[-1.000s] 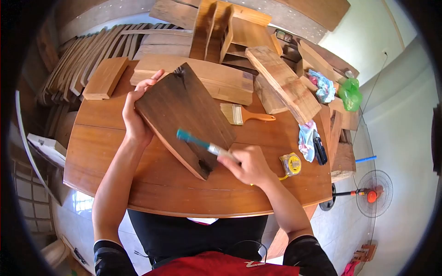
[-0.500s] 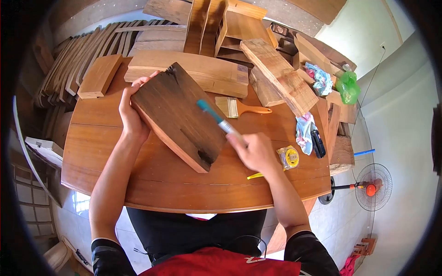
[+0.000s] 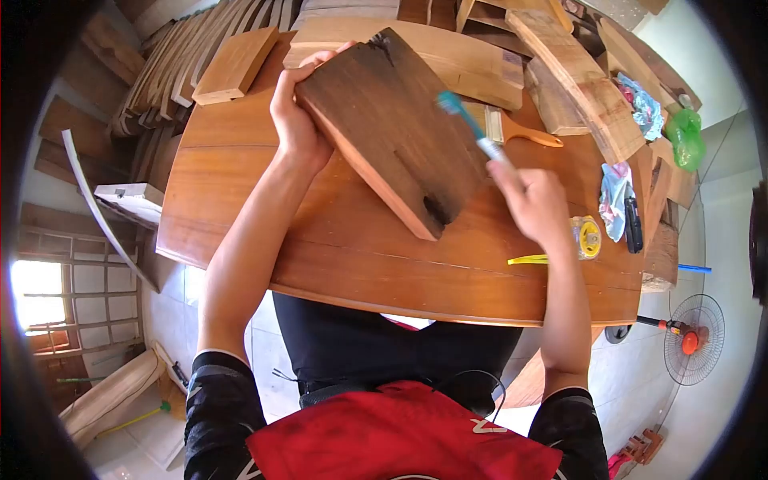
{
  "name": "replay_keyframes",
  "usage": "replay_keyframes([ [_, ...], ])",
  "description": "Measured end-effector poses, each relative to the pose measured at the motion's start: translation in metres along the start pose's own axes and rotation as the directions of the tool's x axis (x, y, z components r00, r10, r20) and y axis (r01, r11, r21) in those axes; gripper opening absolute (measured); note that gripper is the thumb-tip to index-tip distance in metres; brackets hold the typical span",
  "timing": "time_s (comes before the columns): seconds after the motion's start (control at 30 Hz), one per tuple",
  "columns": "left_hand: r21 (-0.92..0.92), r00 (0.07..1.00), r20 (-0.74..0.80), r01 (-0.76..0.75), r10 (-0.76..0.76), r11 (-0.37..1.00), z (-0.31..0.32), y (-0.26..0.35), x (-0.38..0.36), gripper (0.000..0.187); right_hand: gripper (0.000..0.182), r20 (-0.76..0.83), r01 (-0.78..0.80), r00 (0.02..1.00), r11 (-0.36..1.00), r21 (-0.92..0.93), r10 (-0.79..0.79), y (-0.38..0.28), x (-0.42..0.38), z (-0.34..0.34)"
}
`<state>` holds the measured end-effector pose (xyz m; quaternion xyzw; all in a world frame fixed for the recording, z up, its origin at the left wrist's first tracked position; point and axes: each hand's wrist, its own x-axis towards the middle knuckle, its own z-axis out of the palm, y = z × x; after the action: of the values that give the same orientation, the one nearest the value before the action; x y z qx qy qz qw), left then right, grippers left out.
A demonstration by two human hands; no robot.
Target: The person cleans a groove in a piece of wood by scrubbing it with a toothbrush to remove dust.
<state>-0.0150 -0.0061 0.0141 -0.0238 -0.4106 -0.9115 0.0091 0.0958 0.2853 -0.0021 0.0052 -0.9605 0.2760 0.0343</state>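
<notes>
Gripping the dark board (image 3: 392,132) tilted on the counter (image 3: 264,232), the left hand (image 3: 298,120) should steady it while the right hand (image 3: 538,204), closed around the toothbrush (image 3: 472,128), scrubs along the grain.

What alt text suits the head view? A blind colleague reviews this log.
A left hand props a dark brown wooden board tilted on a round wooden table, while the right hand holds a teal-handled brush over it. An orange-handled paintbrush and yellow tape measure lie nearby.
</notes>
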Motion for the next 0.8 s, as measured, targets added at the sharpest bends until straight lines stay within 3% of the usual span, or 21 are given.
replay_keyframes([
  [0.03, -0.001, 1.000, 0.010, -0.001, 0.001, 1.000, -0.003, 0.001, 0.001, 0.033, 0.068, -0.051, -0.066, 0.997, 0.996, -0.051, 0.063, 0.008, 0.005, -0.004],
  [0.07, -0.007, 1.000, 0.020, 0.001, -0.001, 1.000, -0.005, 0.000, 0.003, 0.033, 0.070, -0.052, -0.021, 0.999, 0.986, -0.163, 0.013, 0.018, 0.006, -0.002],
  [0.17, -0.010, 0.997, 0.077, 0.003, -0.003, 1.000, -0.006, 0.001, 0.006, 0.034, 0.067, 0.009, 0.051, 0.999, 0.986, -0.159, -0.050, 0.015, 0.000, -0.005],
  [0.27, 0.022, 0.992, 0.125, -0.038, 0.035, 0.999, -0.008, 0.002, 0.006, 0.037, 0.063, -0.029, 0.038, 0.999, 0.998, 0.054, -0.036, 0.001, -0.003, -0.007],
  [0.4, 0.009, 0.988, 0.148, -0.043, 0.041, 0.999, -0.005, 0.003, 0.004, 0.037, 0.065, 0.103, 0.310, 0.937, 0.930, 0.197, -0.334, 0.000, -0.009, -0.005],
  [0.5, 0.025, 0.990, 0.136, -0.028, 0.024, 0.999, -0.010, 0.001, 0.005, 0.038, 0.064, 0.157, 0.145, 0.972, 0.974, 0.177, -0.173, 0.003, -0.007, -0.005],
  [0.53, 0.039, 0.992, 0.127, -0.025, 0.020, 0.999, -0.010, 0.001, 0.004, 0.039, 0.065, 0.060, 0.064, 0.995, 0.981, 0.183, -0.076, 0.007, -0.004, -0.004],
  [0.57, 0.050, 0.992, 0.121, -0.026, 0.020, 0.998, -0.009, 0.001, 0.005, 0.040, 0.066, -0.026, 0.089, 0.996, 0.983, 0.158, -0.086, 0.014, -0.001, -0.003],
  [0.67, 0.007, 0.993, 0.118, -0.013, 0.012, 1.000, -0.010, 0.002, 0.004, 0.039, 0.069, 0.271, 0.162, 0.938, 0.965, 0.205, -0.215, 0.000, -0.009, -0.007],
  [0.7, 0.003, 0.994, 0.105, -0.020, 0.020, 1.000, -0.008, 0.002, 0.004, 0.039, 0.071, 0.268, 0.185, 0.930, 0.950, 0.250, -0.252, 0.004, -0.007, -0.002],
  [0.8, -0.021, 0.996, 0.091, -0.012, 0.014, 1.000, -0.004, 0.003, 0.001, 0.040, 0.072, 0.134, 0.009, 0.990, 0.980, 0.199, -0.037, 0.013, -0.002, -0.004],
])
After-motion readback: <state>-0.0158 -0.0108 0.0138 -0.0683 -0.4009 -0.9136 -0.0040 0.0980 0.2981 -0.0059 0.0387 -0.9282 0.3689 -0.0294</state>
